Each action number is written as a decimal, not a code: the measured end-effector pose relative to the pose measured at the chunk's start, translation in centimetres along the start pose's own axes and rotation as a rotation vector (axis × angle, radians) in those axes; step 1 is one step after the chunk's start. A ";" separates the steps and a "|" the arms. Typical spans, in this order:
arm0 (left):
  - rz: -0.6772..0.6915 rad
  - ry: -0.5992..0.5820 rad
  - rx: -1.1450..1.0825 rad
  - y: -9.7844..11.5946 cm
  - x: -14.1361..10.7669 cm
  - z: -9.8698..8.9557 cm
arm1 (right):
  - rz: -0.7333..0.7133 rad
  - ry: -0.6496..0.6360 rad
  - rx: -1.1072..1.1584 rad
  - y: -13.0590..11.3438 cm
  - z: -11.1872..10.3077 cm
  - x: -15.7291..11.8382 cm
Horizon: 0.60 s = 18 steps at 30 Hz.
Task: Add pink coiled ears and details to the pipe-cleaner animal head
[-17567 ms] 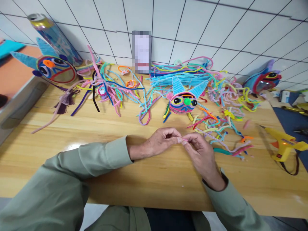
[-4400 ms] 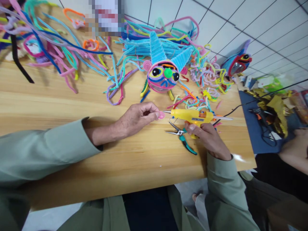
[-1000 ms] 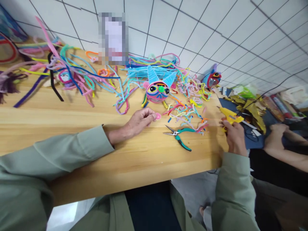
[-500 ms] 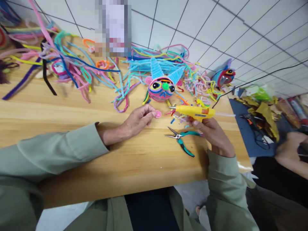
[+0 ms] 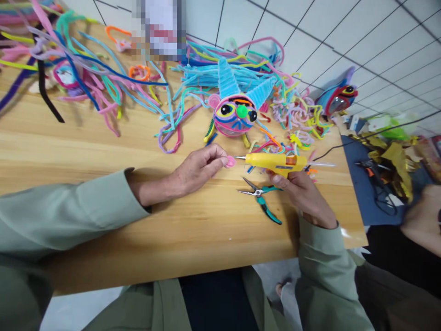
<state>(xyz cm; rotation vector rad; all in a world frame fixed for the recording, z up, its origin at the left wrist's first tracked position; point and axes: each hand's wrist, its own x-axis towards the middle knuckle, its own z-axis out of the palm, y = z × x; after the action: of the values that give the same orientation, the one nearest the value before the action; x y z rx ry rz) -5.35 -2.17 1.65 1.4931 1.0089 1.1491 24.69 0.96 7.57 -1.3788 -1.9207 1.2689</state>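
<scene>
Between thumb and forefinger, my left hand (image 5: 203,169) pinches a small pink pipe-cleaner coil (image 5: 230,162). My right hand (image 5: 303,191) is wrapped round the handle of a yellow hot glue gun (image 5: 275,161), held level with a clear glue stick (image 5: 322,164) out of its back. The metal nozzle points left and is close to the coil's right edge; whether it touches I cannot tell. Just behind stands a pipe-cleaner animal figure (image 5: 235,131) with blue pointed ears, a green nose and one pink coil at its left side. Below the glue gun lie teal-handled pliers (image 5: 262,197), jaws apart.
Loose pipe cleaners (image 5: 113,82) cover the table's back left, and a blue bundle (image 5: 206,76) lies by the tiled wall. A second figure (image 5: 339,99) stands back right near a black cord (image 5: 389,126). Another person's arm (image 5: 422,214) is at the right edge.
The glue gun's nozzle has come down and closer to the pink coil. The coil is tilted more in my left hand. The whole view has shifted slightly.
</scene>
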 end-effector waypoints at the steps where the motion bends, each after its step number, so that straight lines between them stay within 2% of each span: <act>1: -0.002 -0.004 0.003 0.1 0.0 0.0 | 0.000 -0.002 -0.005 0.0 0.0 0.0; 18: -0.021 -0.018 0.050 0.1 -0.1 0.0 | -0.004 0.002 -0.063 -0.1 -0.1 0.0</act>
<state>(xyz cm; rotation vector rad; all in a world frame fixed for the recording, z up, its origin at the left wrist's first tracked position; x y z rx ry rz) -5.34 -2.30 1.69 1.5259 1.0457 1.1005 24.73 0.95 7.66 -1.4059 -1.9766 1.2148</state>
